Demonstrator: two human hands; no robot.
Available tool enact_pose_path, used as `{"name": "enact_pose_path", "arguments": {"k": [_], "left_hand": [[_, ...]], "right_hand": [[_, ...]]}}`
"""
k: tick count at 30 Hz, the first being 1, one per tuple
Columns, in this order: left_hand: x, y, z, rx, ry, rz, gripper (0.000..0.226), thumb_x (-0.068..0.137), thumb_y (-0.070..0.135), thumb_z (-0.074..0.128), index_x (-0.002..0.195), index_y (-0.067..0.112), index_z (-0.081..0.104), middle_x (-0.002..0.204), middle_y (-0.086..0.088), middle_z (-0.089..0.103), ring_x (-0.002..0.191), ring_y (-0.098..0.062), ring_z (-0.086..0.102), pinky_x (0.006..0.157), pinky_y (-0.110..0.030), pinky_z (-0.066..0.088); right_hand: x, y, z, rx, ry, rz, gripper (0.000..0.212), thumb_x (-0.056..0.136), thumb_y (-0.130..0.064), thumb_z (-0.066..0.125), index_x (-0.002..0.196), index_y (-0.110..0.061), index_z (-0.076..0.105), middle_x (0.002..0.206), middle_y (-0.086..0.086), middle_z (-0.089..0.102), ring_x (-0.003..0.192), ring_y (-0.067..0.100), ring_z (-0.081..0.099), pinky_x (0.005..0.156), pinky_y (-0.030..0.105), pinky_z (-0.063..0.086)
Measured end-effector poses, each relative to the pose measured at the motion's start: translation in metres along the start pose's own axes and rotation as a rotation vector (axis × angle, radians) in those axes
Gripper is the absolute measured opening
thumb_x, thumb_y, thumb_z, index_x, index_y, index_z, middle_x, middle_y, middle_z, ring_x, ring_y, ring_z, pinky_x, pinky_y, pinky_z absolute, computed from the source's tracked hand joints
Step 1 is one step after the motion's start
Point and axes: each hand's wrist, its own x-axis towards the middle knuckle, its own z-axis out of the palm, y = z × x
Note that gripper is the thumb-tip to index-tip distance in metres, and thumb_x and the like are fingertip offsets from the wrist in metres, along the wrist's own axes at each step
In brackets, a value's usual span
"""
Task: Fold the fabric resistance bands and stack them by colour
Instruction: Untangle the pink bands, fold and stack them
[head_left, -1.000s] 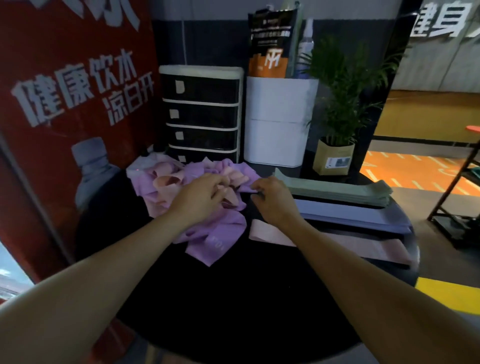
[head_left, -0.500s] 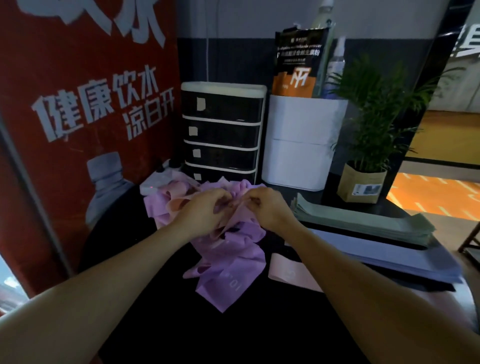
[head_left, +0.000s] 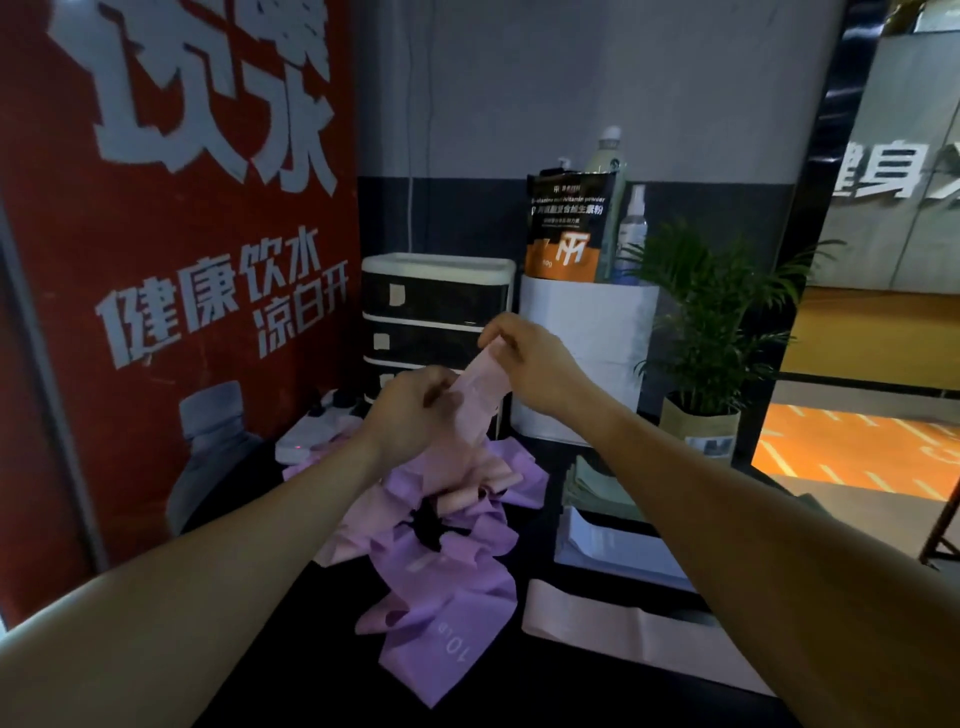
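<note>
My right hand is raised above the table, fingers curled, pinching the top end of a pink band; my left hand sits lower and to the left, fingers curled round the same band further down; the band runs taut and slanted between the two hands, its lower part trailing down into the heap below.

The heap lies on the black table under my hands; mostly purple bands, crumpled and tangled, with a few pink ones mixed in near the top; one purple band hangs out toward me, flat, with "10" printed on it.

To the right of the heap, folded stacks lie side by side: a green stack furthest from me; a pale blue stack just nearer; a pink folded band nearest, flat on the table; my right forearm crosses over all three, so their far ends are hidden.

Behind the heap stands a small drawer unit; beside it a white bin holding a dark pouch and bottles; a potted plant to the right; a red poster on the left.
</note>
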Motion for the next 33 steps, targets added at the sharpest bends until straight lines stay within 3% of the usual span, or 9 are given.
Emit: {"name": "enact_pose_path", "arguments": {"k": [2,4,9,14,17,22,25,29,33], "left_hand": [[0.004,0.01,-0.009,-0.015,0.004,0.011,0.013,0.095,0.011,0.05,0.092,0.016,0.062,0.078,0.005,0.062,0.071,-0.007,0.056,0.06,-0.011,0.041],[0.007,0.02,-0.019,-0.03,-0.003,0.024,0.016,0.095,0.011,0.049,0.088,0.019,0.061,0.077,0.007,0.062,0.072,-0.009,0.057,0.062,-0.015,0.042],[0.012,0.043,-0.039,-0.075,-0.021,0.013,0.023,0.096,0.017,0.047,0.078,0.028,0.057,0.072,0.006,0.059,0.066,-0.008,0.053,0.062,-0.022,0.04],[0.005,0.059,-0.041,-0.116,-0.062,0.007,0.012,0.093,0.027,0.053,0.081,0.026,0.055,0.073,0.005,0.056,0.067,-0.008,0.052,0.064,-0.025,0.04],[-0.001,0.065,-0.037,-0.164,-0.14,0.003,0.009,0.089,0.027,0.061,0.083,0.023,0.056,0.079,0.003,0.06,0.073,-0.011,0.057,0.066,-0.027,0.045],[0.0,0.084,-0.032,-0.214,-0.145,0.023,0.007,0.086,0.024,0.065,0.087,0.025,0.058,0.08,0.004,0.06,0.078,-0.012,0.059,0.071,-0.031,0.051],[0.002,0.105,-0.032,-0.268,-0.159,0.036,0.005,0.087,0.017,0.063,0.09,0.018,0.059,0.084,0.0,0.064,0.077,-0.009,0.062,0.066,-0.021,0.052],[0.005,0.128,-0.033,-0.339,-0.096,0.011,0.01,0.088,0.015,0.062,0.093,0.006,0.063,0.094,-0.018,0.066,0.084,-0.024,0.063,0.081,-0.04,0.053],[0.007,0.151,-0.03,-0.589,0.021,-0.063,0.006,0.091,0.012,0.057,0.089,0.017,0.061,0.094,-0.007,0.065,0.091,-0.024,0.062,0.088,-0.045,0.051]], "right_hand": [[0.001,-0.002,-0.008,0.041,0.053,0.035,0.021,0.095,-0.009,0.047,0.113,-0.01,0.057,0.081,0.0,0.052,0.07,0.008,0.049,0.058,0.007,0.038],[0.002,-0.005,-0.016,0.076,0.094,0.065,0.024,0.091,-0.011,0.057,0.114,-0.009,0.058,0.085,0.003,0.056,0.076,0.013,0.053,0.059,0.007,0.038],[0.002,-0.015,-0.033,0.148,0.211,0.116,0.02,0.085,-0.016,0.066,0.103,-0.007,0.064,0.092,0.01,0.066,0.084,0.017,0.057,0.07,0.021,0.047],[-0.007,-0.023,-0.043,0.277,0.278,0.174,0.009,0.087,-0.009,0.063,0.094,-0.006,0.067,0.087,0.005,0.062,0.092,0.027,0.062,0.088,0.047,0.052],[-0.016,-0.03,-0.051,0.225,0.293,0.133,0.009,0.088,-0.008,0.059,0.093,-0.007,0.067,0.088,0.005,0.063,0.089,0.025,0.062,0.086,0.043,0.053],[-0.032,-0.04,-0.064,0.191,0.268,0.043,0.011,0.088,-0.009,0.059,0.093,-0.009,0.069,0.087,-0.002,0.061,0.073,0.003,0.052,0.069,0.018,0.044],[-0.037,-0.049,-0.073,0.163,0.214,-0.035,0.012,0.087,-0.008,0.061,0.096,-0.006,0.07,0.088,-0.003,0.063,0.074,0.0,0.054,0.068,0.007,0.042],[-0.044,-0.055,-0.087,0.329,0.29,0.013,0.018,0.091,-0.011,0.056,0.107,-0.006,0.063,0.097,0.004,0.061,0.089,0.015,0.059,0.082,0.024,0.05],[-0.065,-0.038,-0.084,0.57,0.102,0.181,0.026,0.087,-0.016,0.063,0.111,-0.01,0.055,0.103,0.007,0.065,0.091,0.018,0.065,0.082,0.029,0.055]]}}
